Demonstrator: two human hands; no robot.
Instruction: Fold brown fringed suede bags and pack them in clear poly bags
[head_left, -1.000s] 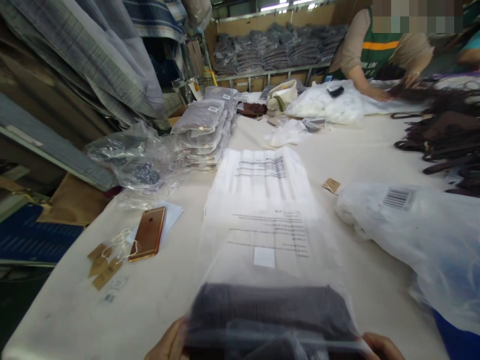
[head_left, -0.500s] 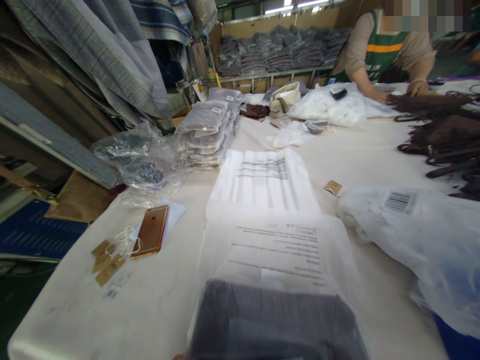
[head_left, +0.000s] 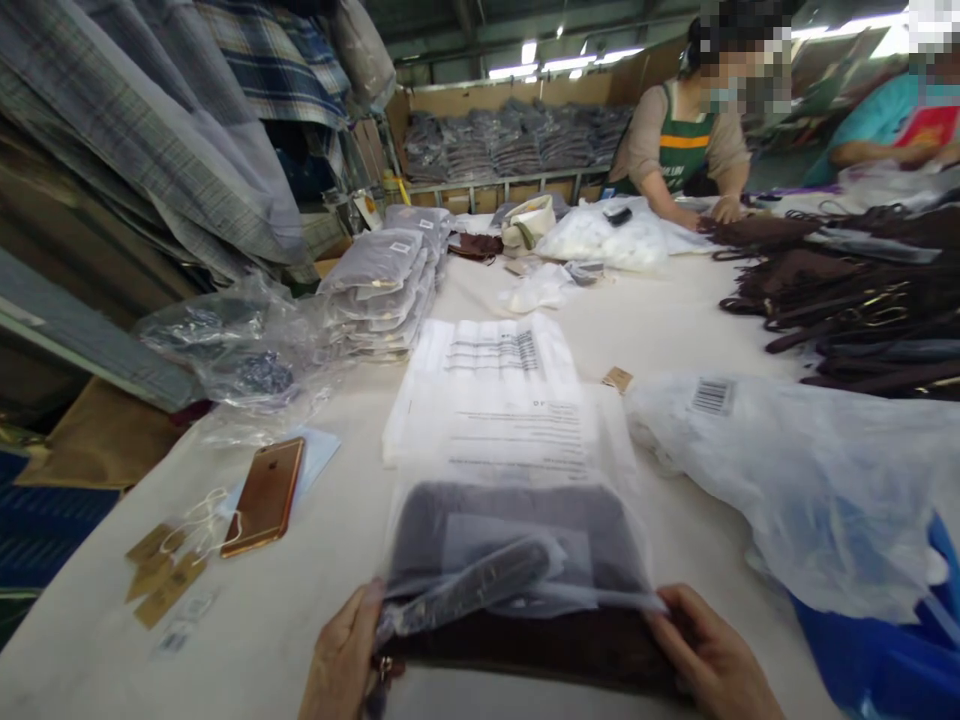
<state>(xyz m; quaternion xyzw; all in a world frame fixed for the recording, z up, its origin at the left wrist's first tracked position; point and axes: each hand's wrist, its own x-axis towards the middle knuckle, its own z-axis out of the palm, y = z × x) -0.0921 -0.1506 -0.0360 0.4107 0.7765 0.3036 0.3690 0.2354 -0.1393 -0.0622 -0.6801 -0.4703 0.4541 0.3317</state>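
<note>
A dark brown handbag (head_left: 540,640) lies flat near the front of the table, mostly inside a clear printed plastic bag (head_left: 517,462). Its near edge sticks out of the bag's mouth. A strap wrapped in plastic (head_left: 480,585) lies across it. My left hand (head_left: 341,655) pinches the plastic at the left corner of the mouth, beside a small metal clasp. On the opposite corner, my right hand (head_left: 709,650) is closed on the plastic edge with thumb and fingers. Just beyond lies more white printed plastic packaging (head_left: 487,355).
On the left are a phone (head_left: 266,495), brown tags (head_left: 169,590) and crumpled plastic (head_left: 247,350). Packed grey bags (head_left: 375,285) are stacked behind. A filled plastic sack (head_left: 780,480) and a heap of dark straps (head_left: 862,290) occupy the right. Two people are at the far right.
Both my hands have come into view at the plastic bag's mouth. The handbag shows further up in view, with the wrapped strap now visible on it. The view has shifted right.
</note>
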